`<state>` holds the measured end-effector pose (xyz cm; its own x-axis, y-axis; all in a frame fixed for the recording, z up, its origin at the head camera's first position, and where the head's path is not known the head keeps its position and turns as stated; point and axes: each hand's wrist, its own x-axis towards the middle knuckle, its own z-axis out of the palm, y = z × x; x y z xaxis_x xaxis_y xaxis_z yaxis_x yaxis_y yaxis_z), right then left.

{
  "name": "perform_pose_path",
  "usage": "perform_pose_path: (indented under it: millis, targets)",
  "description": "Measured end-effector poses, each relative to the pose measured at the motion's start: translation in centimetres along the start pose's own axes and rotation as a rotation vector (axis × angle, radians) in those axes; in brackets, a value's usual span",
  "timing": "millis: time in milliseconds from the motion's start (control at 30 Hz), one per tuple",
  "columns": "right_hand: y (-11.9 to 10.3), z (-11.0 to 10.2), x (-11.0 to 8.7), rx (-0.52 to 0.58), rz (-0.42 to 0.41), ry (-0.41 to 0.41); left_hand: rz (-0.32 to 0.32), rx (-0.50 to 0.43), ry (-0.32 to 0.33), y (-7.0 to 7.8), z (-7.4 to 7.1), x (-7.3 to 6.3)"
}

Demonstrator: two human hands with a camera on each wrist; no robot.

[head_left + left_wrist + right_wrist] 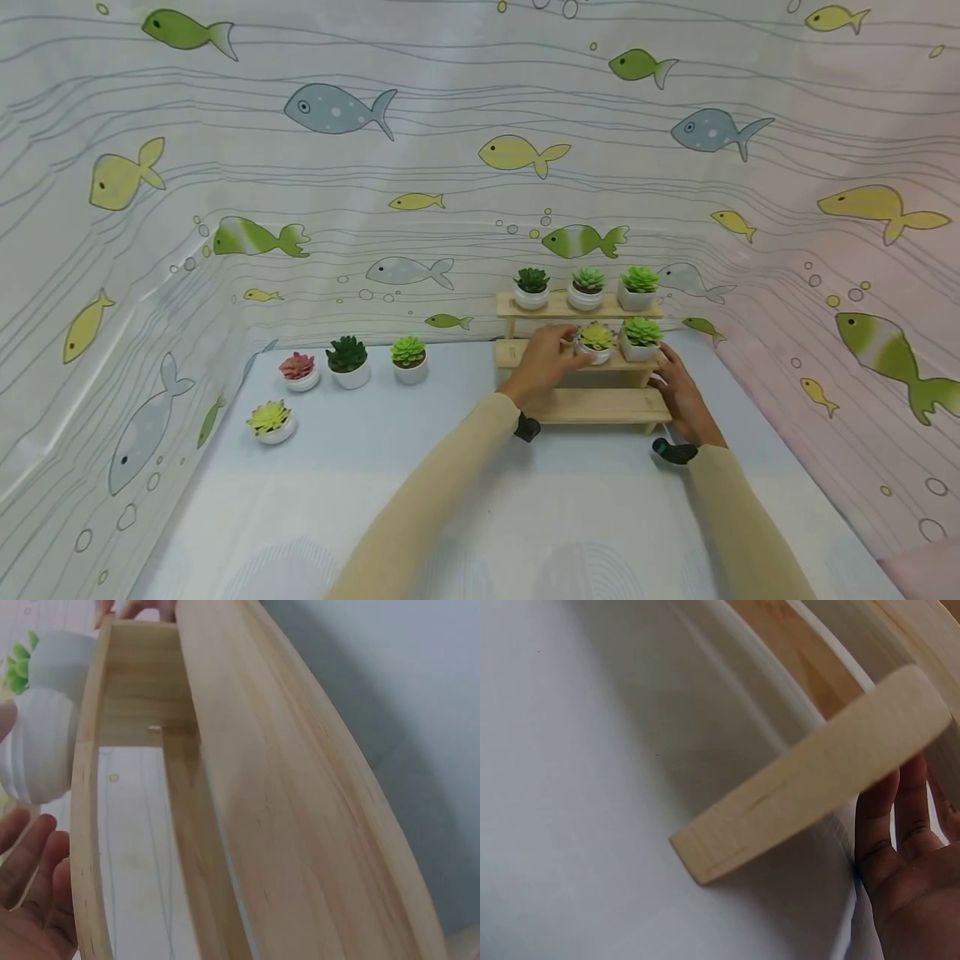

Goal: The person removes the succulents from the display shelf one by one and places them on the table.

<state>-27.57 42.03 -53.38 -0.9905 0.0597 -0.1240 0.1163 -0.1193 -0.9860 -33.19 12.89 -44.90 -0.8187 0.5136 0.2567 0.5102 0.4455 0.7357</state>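
Note:
A three-step wooden plant stand (592,404) stands at the back right of the table. My left hand (546,360) is at its middle step, thumb and fingers about the white pot of a yellow-green succulent (596,337). That white ribbed pot (41,746) shows beside the step's edge in the left wrist view. Just right of it on the same step sits a bright green succulent (642,337) in a white pot. My right hand (681,396) is against the stand's right side, its fingers (911,799) extended behind a wooden end piece (802,784).
On the top step stand a dark green succulent (532,287), a pale green one (587,287) and a bright green one (638,287). At the table's left are a red succulent (298,371), a dark one (348,362), a green one (409,359) and a yellow-green one (272,421).

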Motion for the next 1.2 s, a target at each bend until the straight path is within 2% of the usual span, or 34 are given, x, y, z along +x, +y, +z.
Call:
perform_pose_path:
  millis: [100, 333, 733, 1033, 1200]
  targets:
    - [0.0, 0.0, 0.2, 0.01, 0.013, 0.015, -0.012, 0.011, 0.001, 0.3, 0.5, 0.3]
    - [0.0, 0.0, 0.5, 0.045, 0.032, 0.013, -0.036, -0.044, 0.027, 0.5, 1.2, 0.7]
    - [0.0, -0.2, 0.3, 0.028, 0.0, 0.001, -0.088, -0.127, 0.061, 1.1, 1.8, 0.9]
    - [-0.1, 0.0, 0.0, -0.001, 0.005, -0.004, -0.07, -0.158, 0.107, 1.3, 1.7, 0.3]
    - [-0.4, 0.1, -0.1, 0.018, 0.014, 0.007, -0.061, -0.173, 0.103, 1.0, 1.6, 0.2]
